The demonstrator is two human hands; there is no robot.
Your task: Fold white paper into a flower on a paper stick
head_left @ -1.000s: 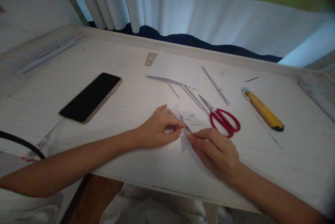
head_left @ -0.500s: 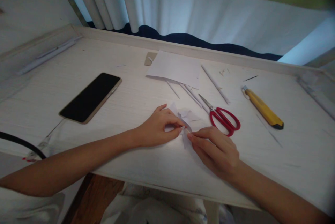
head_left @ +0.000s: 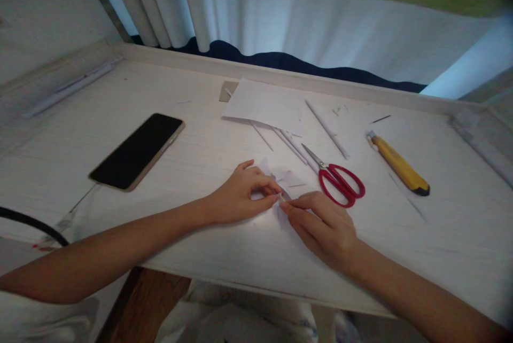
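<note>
Two hands meet near the centre of the frame, low over the white desk (head_left: 224,257). The left hand (head_left: 244,196) pinches folded white paper (head_left: 292,178) between thumb and forefinger; its pointed flaps spread just beyond the fingers. The right hand (head_left: 323,225) has its fingertips closed on a small pale piece (head_left: 281,199), too small to identify, right beside the left fingertips. Red-handled scissors (head_left: 340,182) lie right of centre, blades slightly apart. Further right rests a yellow cutter (head_left: 401,165); a dark-screened phone (head_left: 138,150) lies left of centre, and a white sheet (head_left: 262,105) upper centre.
</note>
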